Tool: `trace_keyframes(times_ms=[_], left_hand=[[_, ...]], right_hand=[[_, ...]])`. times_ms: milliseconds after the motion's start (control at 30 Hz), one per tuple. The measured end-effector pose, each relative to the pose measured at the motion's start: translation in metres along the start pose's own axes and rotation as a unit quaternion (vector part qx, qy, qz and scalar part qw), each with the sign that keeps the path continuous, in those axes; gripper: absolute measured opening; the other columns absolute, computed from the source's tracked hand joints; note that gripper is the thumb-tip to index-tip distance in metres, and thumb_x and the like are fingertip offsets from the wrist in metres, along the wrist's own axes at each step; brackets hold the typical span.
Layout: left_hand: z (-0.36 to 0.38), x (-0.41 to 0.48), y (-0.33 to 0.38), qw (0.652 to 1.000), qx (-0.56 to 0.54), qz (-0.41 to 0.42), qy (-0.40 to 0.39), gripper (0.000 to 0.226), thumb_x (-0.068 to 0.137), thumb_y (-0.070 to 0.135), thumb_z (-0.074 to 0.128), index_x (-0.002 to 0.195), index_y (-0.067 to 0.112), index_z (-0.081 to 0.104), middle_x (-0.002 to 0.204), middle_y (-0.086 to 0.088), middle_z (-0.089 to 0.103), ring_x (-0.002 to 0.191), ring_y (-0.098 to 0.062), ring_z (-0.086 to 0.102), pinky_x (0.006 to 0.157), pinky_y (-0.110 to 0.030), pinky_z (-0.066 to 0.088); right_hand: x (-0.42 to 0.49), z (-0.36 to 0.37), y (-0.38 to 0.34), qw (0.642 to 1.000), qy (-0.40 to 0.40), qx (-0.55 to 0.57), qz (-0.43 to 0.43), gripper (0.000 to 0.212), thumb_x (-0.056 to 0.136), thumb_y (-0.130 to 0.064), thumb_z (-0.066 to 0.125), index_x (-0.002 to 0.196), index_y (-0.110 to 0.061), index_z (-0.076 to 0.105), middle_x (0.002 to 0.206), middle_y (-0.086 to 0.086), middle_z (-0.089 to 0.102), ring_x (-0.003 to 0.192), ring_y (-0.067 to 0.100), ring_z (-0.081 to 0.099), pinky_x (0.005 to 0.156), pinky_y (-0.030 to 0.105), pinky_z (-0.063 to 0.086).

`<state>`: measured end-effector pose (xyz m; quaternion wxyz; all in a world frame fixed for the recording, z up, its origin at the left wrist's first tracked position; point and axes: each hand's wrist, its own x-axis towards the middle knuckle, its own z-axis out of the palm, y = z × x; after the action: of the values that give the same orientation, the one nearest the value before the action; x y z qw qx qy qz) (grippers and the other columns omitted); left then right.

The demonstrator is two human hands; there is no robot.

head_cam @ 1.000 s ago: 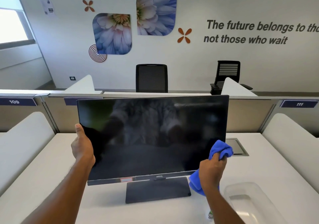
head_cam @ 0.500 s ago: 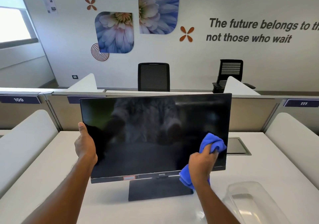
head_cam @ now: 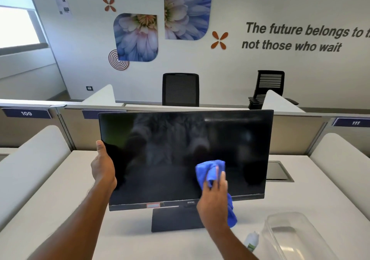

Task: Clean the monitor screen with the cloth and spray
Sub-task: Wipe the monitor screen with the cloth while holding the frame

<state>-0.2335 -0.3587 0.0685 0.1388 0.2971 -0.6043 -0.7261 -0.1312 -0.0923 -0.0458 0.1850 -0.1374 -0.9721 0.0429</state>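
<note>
The monitor [head_cam: 170, 149] stands upright on its flat dark base [head_cam: 176, 219] at the middle of the white worktop [head_cam: 60, 189], screen facing the person and switched off. The left hand [head_cam: 103, 167] grips the left edge of the monitor at mid-height: the thumb [head_cam: 100, 146] lies up along the front edge, and the fingers wrap behind the panel, out of sight. The right hand [head_cam: 214, 201] holds the blue cloth [head_cam: 210, 169] bunched against the lower centre-right area of the screen; its fingers [head_cam: 221, 179] are closed over the wad and press it to the glass, and a loose tail of the cloth hangs below the hand, in front of the lower bezel. The spray bottle [head_cam: 252, 240] lies on the worktop near the front edge, right of the right forearm and not in contact with either hand; only its white upper part shows. Just beside it to the right sits a clear plastic container [head_cam: 296, 237]. A recessed hatch [head_cam: 277, 171] is set in the worktop behind the monitor's right edge. Beyond the desk partition [head_cam: 290, 131] stand two black office chairs [head_cam: 180, 89] against a wall with flower graphics.
</note>
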Motion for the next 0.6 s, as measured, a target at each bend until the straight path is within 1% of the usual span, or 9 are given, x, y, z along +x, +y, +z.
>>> trace_keyframes(times_ms=[100,167,233,300,400,467,500,533,600], left_hand=[[-0.001,0.000,0.000,1.000,-0.002,0.001,-0.002,0.085,0.084,0.080,0.034,0.132,0.013,0.053,0.135,-0.007,0.056,0.121,-0.030,0.050,0.102,-0.042,0.040],[-0.001,0.001,0.000,1.000,-0.002,-0.001,-0.004,0.085,0.084,0.081,0.034,0.131,0.013,0.054,0.133,-0.007,0.057,0.118,-0.029,0.051,0.100,-0.042,0.041],[-0.001,0.003,0.000,1.000,-0.003,-0.005,-0.008,0.085,0.083,0.081,0.034,0.130,0.014,0.054,0.133,-0.007,0.057,0.118,-0.030,0.052,0.101,-0.043,0.042],[-0.002,0.006,-0.001,1.000,-0.006,-0.008,-0.012,0.085,0.083,0.081,0.034,0.132,0.014,0.052,0.134,-0.007,0.056,0.120,-0.030,0.051,0.103,-0.044,0.041],[-0.001,0.006,-0.002,1.000,-0.009,-0.008,-0.015,0.080,0.088,0.076,0.033,0.135,0.013,0.049,0.136,-0.007,0.055,0.115,-0.026,0.049,0.102,-0.041,0.039],[-0.001,0.003,-0.001,1.000,-0.006,-0.005,-0.023,0.079,0.090,0.074,0.032,0.137,0.013,0.047,0.138,-0.007,0.053,0.118,-0.027,0.048,0.103,-0.040,0.038],[-0.001,0.002,0.000,1.000,-0.004,-0.003,-0.027,0.078,0.090,0.073,0.031,0.138,0.013,0.046,0.138,-0.007,0.052,0.121,-0.028,0.048,0.104,-0.040,0.037],[-0.002,0.002,0.000,1.000,-0.004,-0.003,-0.029,0.079,0.090,0.074,0.031,0.138,0.014,0.046,0.138,-0.006,0.052,0.121,-0.028,0.047,0.104,-0.040,0.037],[-0.004,0.004,-0.001,0.999,-0.011,-0.007,-0.035,0.080,0.089,0.075,0.032,0.138,0.014,0.047,0.138,-0.006,0.052,0.120,-0.027,0.047,0.104,-0.040,0.037]], right_hand=[[0.022,-0.009,0.039,0.986,0.012,0.058,0.154,0.051,0.067,0.003,0.046,0.116,0.013,0.053,0.122,0.042,0.049,0.120,0.059,0.041,0.104,0.056,0.035],[0.033,-0.017,0.058,0.965,0.038,0.115,0.232,0.052,0.068,0.008,0.053,0.120,0.014,0.049,0.121,0.042,0.047,0.119,0.061,0.041,0.100,0.060,0.040],[0.036,-0.023,0.060,0.947,0.059,0.157,0.272,0.058,0.071,0.009,0.054,0.128,0.013,0.043,0.129,0.041,0.042,0.122,0.060,0.039,0.097,0.062,0.043],[0.035,-0.021,0.049,0.944,0.076,0.166,0.274,0.061,0.070,0.012,0.053,0.130,0.013,0.040,0.129,0.041,0.041,0.122,0.060,0.038,0.097,0.062,0.042],[0.027,-0.014,0.013,0.974,0.050,0.104,0.197,0.059,0.061,0.011,0.060,0.118,0.019,0.049,0.119,0.044,0.047,0.114,0.061,0.040,0.104,0.063,0.032],[0.009,-0.010,-0.026,0.995,-0.039,0.025,0.092,0.050,0.068,0.003,0.049,0.115,0.021,0.054,0.121,0.039,0.047,0.119,0.061,0.033,0.109,0.068,0.015],[-0.002,-0.006,-0.044,0.997,-0.061,0.021,0.046,0.053,0.070,0.000,0.041,0.117,0.020,0.054,0.126,0.037,0.047,0.124,0.063,0.026,0.111,0.069,0.010],[-0.010,-0.001,-0.061,0.998,-0.062,0.008,0.006,0.056,0.071,-0.003,0.037,0.121,0.017,0.054,0.132,0.037,0.045,0.128,0.062,0.020,0.111,0.067,0.013],[-0.024,-0.003,-0.092,0.995,-0.061,-0.030,-0.079,0.057,0.070,-0.010,0.054,0.124,0.006,0.059,0.143,0.032,0.037,0.132,0.056,0.019,0.106,0.059,0.033]])
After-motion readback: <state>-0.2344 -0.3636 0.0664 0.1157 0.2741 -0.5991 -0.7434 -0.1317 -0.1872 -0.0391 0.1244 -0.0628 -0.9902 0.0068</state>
